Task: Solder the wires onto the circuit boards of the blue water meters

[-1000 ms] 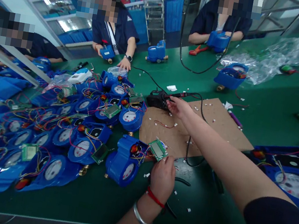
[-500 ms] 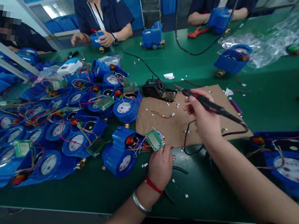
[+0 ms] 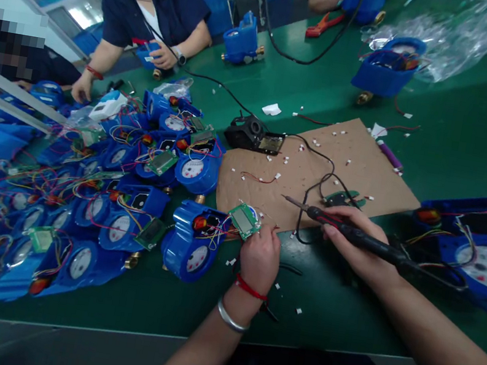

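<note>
My left hand (image 3: 259,259) is closed, pinching the edge of a small green circuit board (image 3: 244,220) that is wired to a blue water meter (image 3: 193,243) on the green table. My right hand (image 3: 355,242) grips a black soldering iron (image 3: 347,232) like a pen, tip pointing left over the brown cardboard sheet (image 3: 321,164), a short way right of the circuit board. The iron's black cord loops back across the cardboard to the black soldering iron stand (image 3: 251,134).
Several blue water meters (image 3: 96,195) with coloured wires crowd the table's left side. A large open meter (image 3: 480,247) lies at the right. Other people sit across the table; one holds a meter (image 3: 146,54). Red pliers (image 3: 323,24), clear plastic wrap (image 3: 459,38) and white bits lie about.
My right hand took the soldering iron from the stand and brought it back toward me, down to the cardboard's near edge. My left hand stayed on the circuit board.
</note>
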### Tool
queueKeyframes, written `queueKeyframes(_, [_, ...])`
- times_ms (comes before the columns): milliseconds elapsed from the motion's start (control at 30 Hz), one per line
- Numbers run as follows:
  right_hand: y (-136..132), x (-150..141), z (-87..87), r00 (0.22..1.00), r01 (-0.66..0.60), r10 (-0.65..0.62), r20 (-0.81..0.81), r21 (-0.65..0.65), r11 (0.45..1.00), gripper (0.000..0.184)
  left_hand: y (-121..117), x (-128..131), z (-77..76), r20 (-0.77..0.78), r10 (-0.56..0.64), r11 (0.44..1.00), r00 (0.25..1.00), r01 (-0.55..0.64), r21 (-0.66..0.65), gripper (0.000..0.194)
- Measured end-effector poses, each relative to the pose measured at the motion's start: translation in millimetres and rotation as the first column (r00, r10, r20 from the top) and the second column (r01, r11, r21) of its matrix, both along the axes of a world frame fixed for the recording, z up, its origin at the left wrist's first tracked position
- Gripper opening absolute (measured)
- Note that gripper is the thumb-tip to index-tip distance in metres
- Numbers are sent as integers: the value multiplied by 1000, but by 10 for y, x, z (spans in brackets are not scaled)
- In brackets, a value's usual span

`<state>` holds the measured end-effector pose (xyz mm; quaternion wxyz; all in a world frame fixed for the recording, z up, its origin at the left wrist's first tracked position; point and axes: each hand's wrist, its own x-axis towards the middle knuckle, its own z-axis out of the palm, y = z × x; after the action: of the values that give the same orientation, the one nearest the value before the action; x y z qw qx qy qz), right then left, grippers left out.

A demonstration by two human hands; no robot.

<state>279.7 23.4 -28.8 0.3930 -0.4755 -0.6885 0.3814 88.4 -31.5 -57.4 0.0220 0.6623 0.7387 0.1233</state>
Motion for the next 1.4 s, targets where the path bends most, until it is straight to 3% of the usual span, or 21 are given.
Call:
queueKeyframes(333, [54,63,3,999,-51,51,10,-23,998,6,54,42,49,5,35,997,999,-35,-68,13])
queueKeyframes(733, [76,21,19,980,-184,187,74,-39,982,9,66,30,43,15,34,997,999,-33,-63,13])
queueKeyframes(1400, [71,16,15,980,-185,185,70,-8,983,8,74,18,28,24,46,998,999,-45,-45,13])
